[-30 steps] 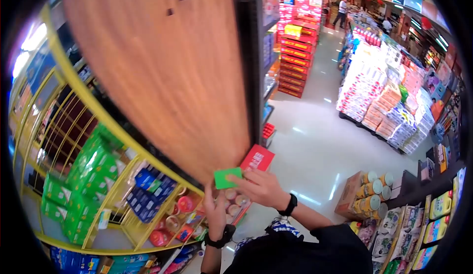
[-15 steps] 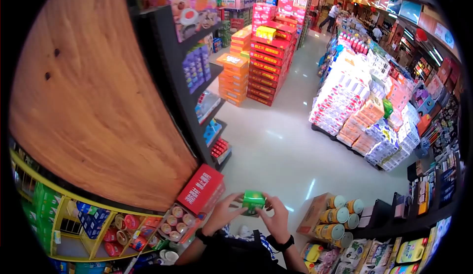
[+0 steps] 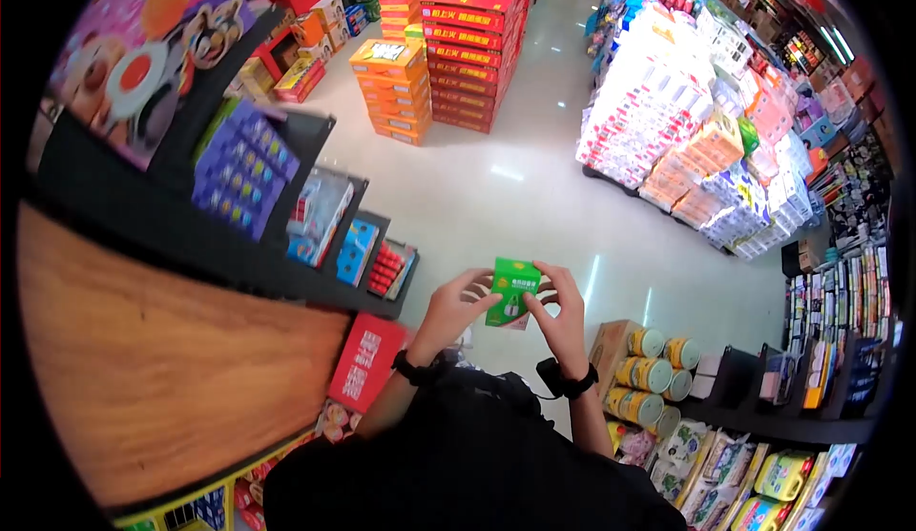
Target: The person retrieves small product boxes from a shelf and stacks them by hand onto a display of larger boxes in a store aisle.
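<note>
A small green carton (image 3: 513,278) with white print and a small bottle-like picture on its front is held up in front of my body. My left hand (image 3: 452,310) grips its left side, thumb on the front face and fingers curled behind. On the other side, my right hand (image 3: 561,313) holds the carton's right edge, with the thumb low on the front and a finger near the top corner. The carton is upright and slightly tilted, its front turned toward me. The fingertips behind it are hidden.
A dark shelf (image 3: 320,288) with boxed goods and a red box (image 3: 367,361) stand to my left. Ahead are stacked red cartons (image 3: 468,73) and orange cartons (image 3: 391,87). Packaged goods (image 3: 658,102) are piled across the aisle. Yellow cans (image 3: 641,374) sit at right.
Both hands have raised the green carton higher and slightly right in view, and its printed front shows more fully. My view has tilted and shifted, bringing the left shelf closer.
</note>
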Motion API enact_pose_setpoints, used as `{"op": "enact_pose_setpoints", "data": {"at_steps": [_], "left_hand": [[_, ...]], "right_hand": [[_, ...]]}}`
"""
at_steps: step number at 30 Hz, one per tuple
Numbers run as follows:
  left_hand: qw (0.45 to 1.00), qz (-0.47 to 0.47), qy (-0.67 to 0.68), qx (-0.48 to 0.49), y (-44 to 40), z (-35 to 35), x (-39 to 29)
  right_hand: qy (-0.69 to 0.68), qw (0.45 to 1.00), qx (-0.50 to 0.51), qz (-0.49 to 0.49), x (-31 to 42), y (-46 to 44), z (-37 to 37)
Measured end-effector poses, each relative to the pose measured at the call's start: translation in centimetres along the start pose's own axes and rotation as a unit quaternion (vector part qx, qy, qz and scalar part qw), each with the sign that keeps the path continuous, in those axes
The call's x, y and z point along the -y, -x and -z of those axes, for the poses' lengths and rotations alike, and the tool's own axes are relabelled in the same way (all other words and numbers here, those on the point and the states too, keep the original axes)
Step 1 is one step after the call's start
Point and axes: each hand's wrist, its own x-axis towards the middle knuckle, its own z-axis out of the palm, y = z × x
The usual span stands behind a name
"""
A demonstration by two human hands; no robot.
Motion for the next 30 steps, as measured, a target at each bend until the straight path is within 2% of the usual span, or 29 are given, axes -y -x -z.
{"op": "enact_pose_setpoints", "data": {"at_steps": [5,8,19,23,26,30], "left_hand": [[0.999,-0.027,0.016,0.036,-10.4,3.4,-1.3],[0.996,-0.084,-0.022,0.027,-15.8,4.8,-2.5],[0.998,-0.057,-0.029,-0.001,-36.0,8.3,-2.0],[0.986,-0.098,-0.126,-0.053,-44.6,9.3,-5.4],[0.973,-0.107,-0.161,-0.127,-50.2,9.3,-7.4],[0.96,-0.109,-0.196,-0.167,-56.4,9.8,-7.7]], "right_hand": [[-0.017,1.0,-0.014,0.01,-1.6,-9.7,-0.8],[0.011,1.0,-0.02,0.022,-2.0,-14.8,-0.9],[-0.018,1.0,-0.007,0.025,-8.9,-35.8,-2.9],[-0.075,0.996,-0.039,0.024,-10.0,-44.7,-3.3],[-0.101,0.993,-0.066,0.02,-11.1,-51.0,-4.7],[-0.097,0.992,-0.016,0.075,-10.7,-57.9,-5.4]]}}
